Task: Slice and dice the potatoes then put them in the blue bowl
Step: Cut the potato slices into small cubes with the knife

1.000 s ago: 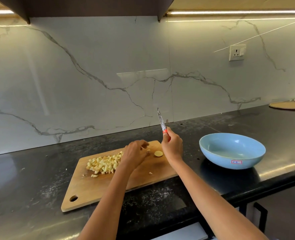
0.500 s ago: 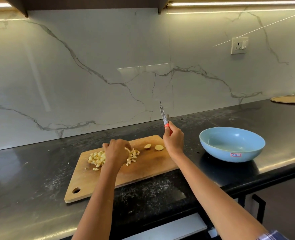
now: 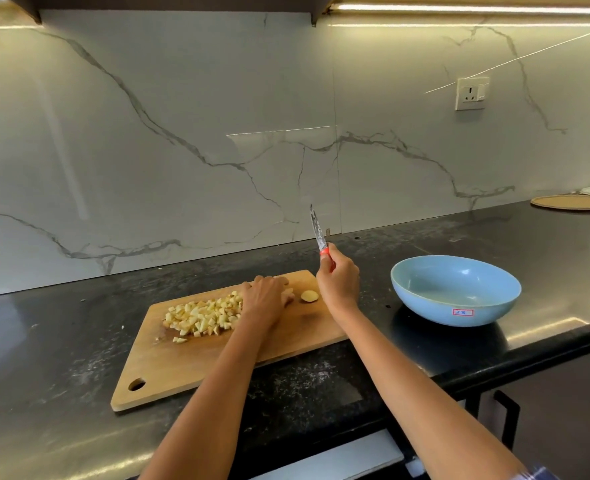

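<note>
resting flat, left hand point(image 3: 264, 299) touches diced potato point(image 3: 203, 317); right hand point(image 3: 338, 282) grips knife point(image 3: 318, 233).

A home kitchen, it seems: dark stone bench point(image 3: 494, 244), marble-look splashback point(image 3: 182, 133), wall socket point(image 3: 471, 94) at upper right, wooden chopping board point(image 3: 196, 362).

A cutting board point(image 3: 189, 362) lies on the counter point(image 3: 44, 341), diced potato point(image 3: 203, 317) heaped on its left half (one slice point(image 3: 309, 296) apart, right). The bowl point(image 3: 455, 290) sits right of the board.
</note>
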A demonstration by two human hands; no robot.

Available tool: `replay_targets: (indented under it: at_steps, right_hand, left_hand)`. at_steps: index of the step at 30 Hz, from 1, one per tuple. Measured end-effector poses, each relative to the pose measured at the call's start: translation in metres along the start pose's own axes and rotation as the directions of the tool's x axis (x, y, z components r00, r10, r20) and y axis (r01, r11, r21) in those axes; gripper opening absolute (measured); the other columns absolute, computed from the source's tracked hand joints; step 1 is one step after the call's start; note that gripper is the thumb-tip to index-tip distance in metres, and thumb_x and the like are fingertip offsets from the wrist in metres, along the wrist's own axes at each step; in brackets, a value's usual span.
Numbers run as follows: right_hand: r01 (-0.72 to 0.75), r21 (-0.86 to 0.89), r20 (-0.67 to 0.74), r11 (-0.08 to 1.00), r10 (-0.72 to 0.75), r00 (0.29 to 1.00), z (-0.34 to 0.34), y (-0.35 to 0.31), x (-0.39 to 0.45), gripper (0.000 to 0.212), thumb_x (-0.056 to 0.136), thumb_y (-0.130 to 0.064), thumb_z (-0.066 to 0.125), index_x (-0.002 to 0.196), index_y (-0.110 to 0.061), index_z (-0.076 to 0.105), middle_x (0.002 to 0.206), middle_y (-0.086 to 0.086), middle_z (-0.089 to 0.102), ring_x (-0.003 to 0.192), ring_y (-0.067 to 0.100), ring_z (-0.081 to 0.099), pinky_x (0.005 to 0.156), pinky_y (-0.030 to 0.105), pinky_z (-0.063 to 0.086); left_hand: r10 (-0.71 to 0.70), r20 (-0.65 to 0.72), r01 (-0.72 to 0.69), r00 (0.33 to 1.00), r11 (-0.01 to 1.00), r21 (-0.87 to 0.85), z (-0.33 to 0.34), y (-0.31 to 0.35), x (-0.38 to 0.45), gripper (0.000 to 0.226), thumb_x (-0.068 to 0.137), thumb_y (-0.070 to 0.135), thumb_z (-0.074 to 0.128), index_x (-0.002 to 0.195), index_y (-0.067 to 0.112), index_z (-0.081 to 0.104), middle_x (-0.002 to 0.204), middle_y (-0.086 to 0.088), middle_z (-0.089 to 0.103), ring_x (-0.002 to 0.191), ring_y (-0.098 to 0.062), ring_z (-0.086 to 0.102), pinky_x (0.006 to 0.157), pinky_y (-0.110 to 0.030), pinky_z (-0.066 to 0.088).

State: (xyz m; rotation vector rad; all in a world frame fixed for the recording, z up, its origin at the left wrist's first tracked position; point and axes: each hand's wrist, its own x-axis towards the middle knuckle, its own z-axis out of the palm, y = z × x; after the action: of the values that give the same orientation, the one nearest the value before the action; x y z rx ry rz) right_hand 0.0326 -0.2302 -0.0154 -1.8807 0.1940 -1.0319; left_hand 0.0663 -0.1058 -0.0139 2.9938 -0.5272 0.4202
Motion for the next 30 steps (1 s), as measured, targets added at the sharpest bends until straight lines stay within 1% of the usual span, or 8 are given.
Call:
replay_targets:
  at_steps: [3,7,11,15,19,22,26,30]
  right_hand:
    - [0.008,-0.003,0.000,1.000,-0.008,1.000,0.001,-0.001,0.000,0.035,0.101,-0.023,0.040,0.127,-0.007,0.057,0.096,0.011,0.069,0.084,0.021,0.063,0.068,0.025,0.046]
    - [-0.005,-0.007,0.010,1.000,0.005,1.000,0.002,-0.001,0.000,0.035,0.101,-0.023,0.041,0.128,-0.007,0.056,0.099,0.011,0.069,0.085,0.020,0.063,0.069,0.028,0.049]
    - [-0.015,-0.028,0.016,1.000,0.016,1.000,0.001,-0.001,0.001,0.034,0.100,-0.022,0.041,0.125,-0.007,0.058,0.094,0.011,0.068,0.077,0.013,0.057,0.058,0.017,0.040]
    - [-0.012,-0.020,0.014,1.000,0.012,1.000,-0.003,-0.003,-0.002,0.030,0.100,-0.020,0.042,0.117,-0.005,0.062,0.081,0.008,0.065,0.065,0.010,0.053,0.052,0.015,0.035]
    - [-0.023,-0.015,0.040,1.000,0.024,0.999,-0.012,-0.007,-0.013,0.030,0.100,-0.020,0.042,0.116,-0.006,0.063,0.074,0.003,0.061,0.059,0.005,0.050,0.050,0.014,0.033]
    - [-0.035,-0.007,0.096,0.999,0.035,0.995,-0.026,-0.011,-0.028,0.033,0.099,-0.022,0.044,0.127,-0.009,0.058,0.092,0.006,0.068,0.069,0.004,0.054,0.053,0.010,0.035]
    - [0.007,-0.124,0.232,0.992,0.022,0.973,-0.047,-0.008,-0.053,0.036,0.098,-0.022,0.045,0.132,-0.014,0.054,0.104,0.009,0.069,0.078,0.008,0.056,0.056,0.010,0.036]
    - [0.123,-0.343,0.399,0.931,0.026,0.916,-0.068,-0.009,-0.074,0.033,0.098,-0.023,0.042,0.126,-0.021,0.058,0.102,0.002,0.067,0.081,0.015,0.061,0.061,0.025,0.044]
  left_hand:
    - [0.015,-0.032,-0.017,0.999,0.999,-0.046,0.001,-0.003,0.004,0.030,0.097,0.034,0.044,0.120,0.020,0.057,0.121,-0.004,0.059,0.118,-0.023,0.047,0.102,-0.044,0.030]
    - [0.030,-0.058,-0.042,0.998,0.973,-0.225,-0.006,-0.012,0.000,0.025,0.096,0.017,0.046,0.118,0.018,0.059,0.120,-0.005,0.059,0.112,-0.023,0.051,0.100,-0.042,0.036]
    - [0.173,-0.094,-0.196,0.980,0.891,-0.409,-0.021,-0.010,-0.028,0.031,0.090,-0.003,0.049,0.112,0.012,0.064,0.114,-0.004,0.061,0.096,-0.014,0.057,0.080,-0.022,0.047]
    - [0.276,0.011,-0.245,0.961,0.871,-0.425,-0.020,-0.003,-0.054,0.045,0.087,-0.011,0.045,0.121,0.013,0.060,0.119,-0.002,0.061,0.097,-0.010,0.054,0.080,-0.015,0.043]
    - [0.202,-0.007,-0.180,0.979,0.857,-0.483,-0.015,-0.007,-0.061,0.051,0.087,0.005,0.059,0.135,0.018,0.047,0.124,-0.004,0.058,0.105,-0.014,0.055,0.087,-0.019,0.043]
    - [0.122,-0.065,-0.138,0.990,0.850,-0.509,-0.015,-0.006,-0.065,0.048,0.083,0.027,0.067,0.127,0.013,0.053,0.114,-0.005,0.062,0.097,-0.013,0.057,0.085,-0.021,0.046]
    - [0.074,-0.120,-0.128,0.990,0.832,-0.540,-0.014,-0.004,-0.068,0.040,0.079,0.017,0.073,0.116,0.008,0.061,0.105,-0.005,0.067,0.092,-0.011,0.060,0.081,-0.014,0.045]
    - [0.045,-0.177,-0.142,0.983,0.801,-0.581,-0.013,-0.002,-0.068,0.040,0.081,0.013,0.070,0.120,0.008,0.060,0.107,-0.007,0.067,0.095,-0.011,0.062,0.082,-0.011,0.045]
